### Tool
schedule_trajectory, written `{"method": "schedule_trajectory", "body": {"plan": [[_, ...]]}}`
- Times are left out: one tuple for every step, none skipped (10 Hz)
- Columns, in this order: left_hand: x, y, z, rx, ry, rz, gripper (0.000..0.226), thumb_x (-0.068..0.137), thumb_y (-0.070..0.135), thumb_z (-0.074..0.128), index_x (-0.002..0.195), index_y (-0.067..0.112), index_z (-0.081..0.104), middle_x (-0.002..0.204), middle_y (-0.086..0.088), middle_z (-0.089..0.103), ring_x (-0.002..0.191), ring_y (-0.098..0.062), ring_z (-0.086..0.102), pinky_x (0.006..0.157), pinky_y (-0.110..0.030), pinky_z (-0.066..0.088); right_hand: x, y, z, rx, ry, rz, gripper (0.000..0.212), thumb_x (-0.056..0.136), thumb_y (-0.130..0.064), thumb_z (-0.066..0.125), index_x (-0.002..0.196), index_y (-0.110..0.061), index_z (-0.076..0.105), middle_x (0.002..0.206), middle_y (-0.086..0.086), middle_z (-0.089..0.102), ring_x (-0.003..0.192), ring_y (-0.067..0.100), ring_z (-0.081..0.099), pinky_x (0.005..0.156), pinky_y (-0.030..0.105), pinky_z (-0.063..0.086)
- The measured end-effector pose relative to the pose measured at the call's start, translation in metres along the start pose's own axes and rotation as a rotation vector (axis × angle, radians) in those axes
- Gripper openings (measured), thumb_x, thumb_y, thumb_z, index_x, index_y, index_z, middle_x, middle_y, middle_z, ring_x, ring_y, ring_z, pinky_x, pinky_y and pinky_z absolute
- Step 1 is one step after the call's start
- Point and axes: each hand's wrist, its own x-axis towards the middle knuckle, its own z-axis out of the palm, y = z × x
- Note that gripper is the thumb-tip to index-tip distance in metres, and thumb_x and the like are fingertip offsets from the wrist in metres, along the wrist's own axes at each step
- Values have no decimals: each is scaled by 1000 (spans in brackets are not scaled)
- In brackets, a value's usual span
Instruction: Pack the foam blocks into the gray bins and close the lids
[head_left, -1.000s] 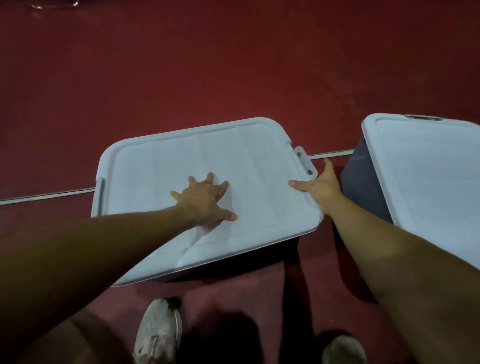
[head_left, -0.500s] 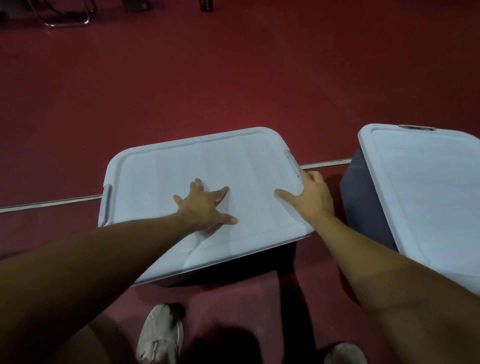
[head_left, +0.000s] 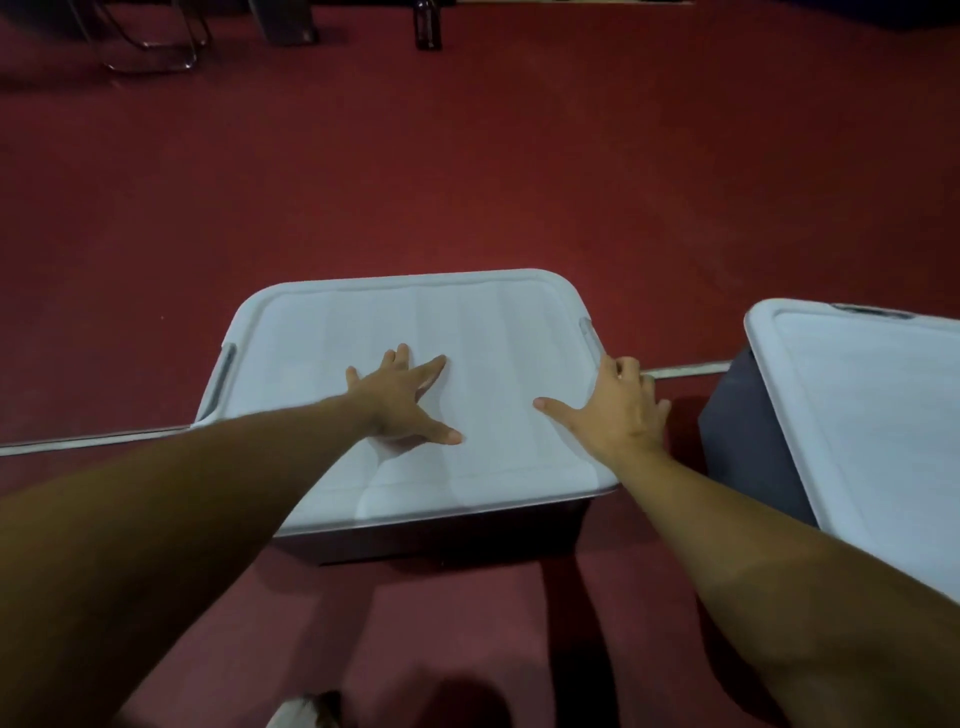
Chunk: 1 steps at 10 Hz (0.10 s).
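Observation:
A dark gray bin (head_left: 447, 538) stands on the red floor in front of me, covered by a pale lid (head_left: 498, 332). My left hand (head_left: 402, 402) presses flat on the middle of that lid, fingers spread. My right hand (head_left: 615, 410) lies over the lid's right edge, thumb stretched across the top and fingers bent down over the side by the gray latch (head_left: 589, 332). A second gray bin (head_left: 748, 431) with its own pale lid (head_left: 872, 415) sits to the right. No foam blocks show; the bins' insides are hidden.
Red floor (head_left: 467, 182) stretches all around, with a pale strip (head_left: 680, 370) running behind the bins. Chair legs (head_left: 150, 57) and a dark bottle (head_left: 428, 26) stand at the far top. A shoe tip (head_left: 306, 709) shows at the bottom edge.
My right hand moved from beside the lid's right latch onto the lid's right edge, and the latch now lies down against the lid. My left hand stayed pressed on the lid. The camera tilted up.

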Motion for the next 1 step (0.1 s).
{"method": "schedule_trajectory", "body": {"plan": [[22,-9,-34,-63,163,-67,110,63,90,52,154,42,13,151,-3,43,143,-30,31,115,-65,11,31,-8,-10,-115,39,-101,108,60,-93,43,143,-26,33,135,1,44,120,28,45,95,51,38]]}}
